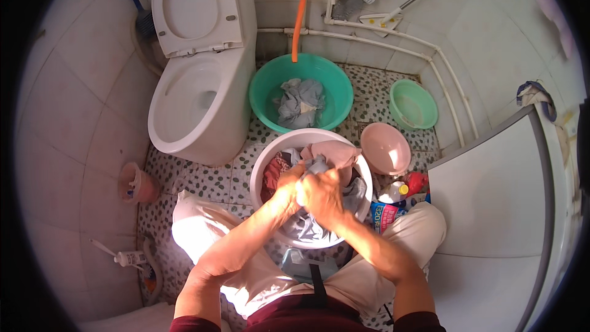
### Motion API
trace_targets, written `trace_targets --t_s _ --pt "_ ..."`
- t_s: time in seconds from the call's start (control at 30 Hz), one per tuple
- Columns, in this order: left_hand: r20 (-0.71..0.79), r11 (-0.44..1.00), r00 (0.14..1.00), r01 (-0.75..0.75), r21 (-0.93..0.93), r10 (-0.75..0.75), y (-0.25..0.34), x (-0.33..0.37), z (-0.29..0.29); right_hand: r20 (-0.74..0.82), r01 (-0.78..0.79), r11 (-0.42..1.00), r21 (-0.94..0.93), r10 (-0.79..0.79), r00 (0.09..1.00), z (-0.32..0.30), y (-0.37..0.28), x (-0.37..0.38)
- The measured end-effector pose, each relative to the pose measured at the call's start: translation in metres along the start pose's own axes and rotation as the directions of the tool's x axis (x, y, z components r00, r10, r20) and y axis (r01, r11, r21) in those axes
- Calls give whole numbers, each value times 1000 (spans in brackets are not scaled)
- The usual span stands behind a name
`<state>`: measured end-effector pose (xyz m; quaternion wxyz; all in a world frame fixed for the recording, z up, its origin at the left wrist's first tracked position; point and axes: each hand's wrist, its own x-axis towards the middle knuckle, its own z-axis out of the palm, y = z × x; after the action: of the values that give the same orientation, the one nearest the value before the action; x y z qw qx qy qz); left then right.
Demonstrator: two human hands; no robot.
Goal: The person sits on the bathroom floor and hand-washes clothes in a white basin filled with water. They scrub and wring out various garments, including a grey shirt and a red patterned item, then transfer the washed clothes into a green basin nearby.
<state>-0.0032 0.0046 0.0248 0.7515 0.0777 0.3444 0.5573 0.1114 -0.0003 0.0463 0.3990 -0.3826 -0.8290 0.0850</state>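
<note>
My left hand (pixel 287 187) and my right hand (pixel 323 193) are closed side by side on a wet-looking grey cloth (pixel 316 165), its kind unclear. They hold it over a white washbasin (pixel 257 171) on the floor between my knees. Around the hands in that basin lie a dusty-pink cloth (pixel 332 153), a dark red patterned cloth (pixel 274 173) and pale grey laundry (pixel 304 227). My fingers cover much of the held cloth, and its lower part merges with the pile.
Beyond stands a green basin (pixel 258 101) of water with grey laundry (pixel 301 101), under an orange hose (pixel 298 27). A toilet (pixel 203 104) is at left. Right are a pink basin (pixel 386 149), a light-green basin (pixel 413 104), a yellow-capped bottle (pixel 393 192) and a white panel (pixel 491 190).
</note>
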Motion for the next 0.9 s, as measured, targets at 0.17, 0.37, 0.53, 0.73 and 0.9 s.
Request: trace_targets --t_s 0.17,0.37,0.53,0.73,0.9 --pt "6 984 985 175 -28 -175 -11 16 -11 41 167 985 -50 -165 985 -11 13 5" --pt "-48 953 962 273 130 -269 11 -15 27 42 -147 985 88 144 989 -11 30 10" --pt "50 951 989 120 285 -140 30 -10 21 256 -76 949 307 -5 967 -53 30 24" --pt "390 675 921 -286 681 -4 37 -21 32 170 -577 718 389 560 811 -62 61 27" --pt "352 620 936 -262 740 -25 45 -32 40 388 -658 429 619 561 731 -29 75 12"
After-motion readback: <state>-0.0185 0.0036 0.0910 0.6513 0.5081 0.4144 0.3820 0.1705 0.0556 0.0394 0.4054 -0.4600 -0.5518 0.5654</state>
